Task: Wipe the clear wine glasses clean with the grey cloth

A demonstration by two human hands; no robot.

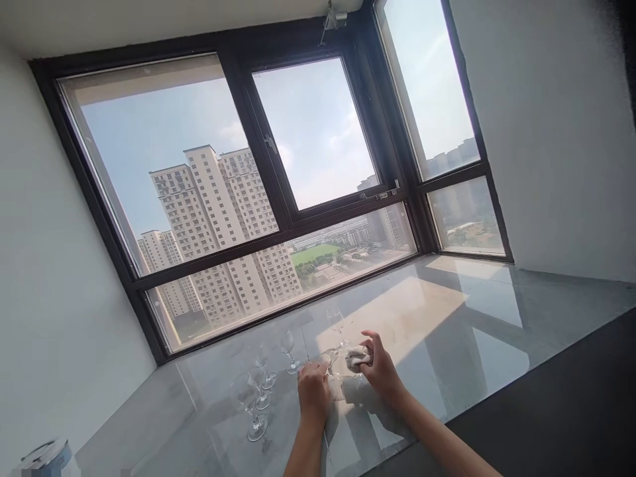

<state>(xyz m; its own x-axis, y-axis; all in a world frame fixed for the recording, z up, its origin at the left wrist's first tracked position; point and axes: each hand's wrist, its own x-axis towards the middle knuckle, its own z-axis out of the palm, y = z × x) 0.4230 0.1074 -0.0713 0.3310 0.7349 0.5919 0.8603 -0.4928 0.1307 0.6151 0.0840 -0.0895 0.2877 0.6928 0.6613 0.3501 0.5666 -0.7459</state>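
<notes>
My left hand (314, 389) is closed around a clear stemmed glass (330, 360), tilted above the sill; most of the stem is hidden by the fingers. To its right, my right hand (381, 371) grips a bunched whitish cloth (358, 358), close to the glass's bowl. Whether the cloth touches the glass I cannot tell. Just beyond my hands another stemmed glass (334, 320) stands upright. Left of my left hand, several more clear stemmed glasses are standing, the nearest glass (256, 427) large and the farthest glass (288, 343) nearer the window.
The glossy pale stone sill (477, 318) carries sunlit patches and reflections. Dark window frames (293, 232) rise behind it, with tall buildings (213, 199) outside. A white-and-blue container (52, 457) stands at the bottom left. The sill's front edge drops off at the lower right.
</notes>
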